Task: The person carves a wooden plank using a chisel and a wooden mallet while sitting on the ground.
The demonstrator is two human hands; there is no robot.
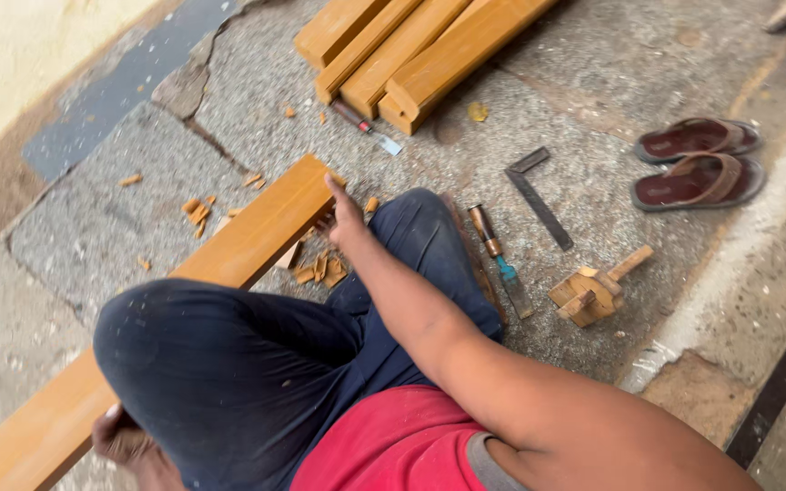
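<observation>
On the stone floor, my right hand [346, 211] rests open-fingered against the plank's [238, 245] end; my left hand [120, 438] grips its near edge beneath my knee. Loose wood chips [320, 270] could snag it, and the chisel [499, 262] lies near my leg.

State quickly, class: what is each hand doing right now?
Left hand: fingers closed on the near edge of the plank.
Right hand: fingers resting on the plank's far end; open or closed cannot be told.
</observation>
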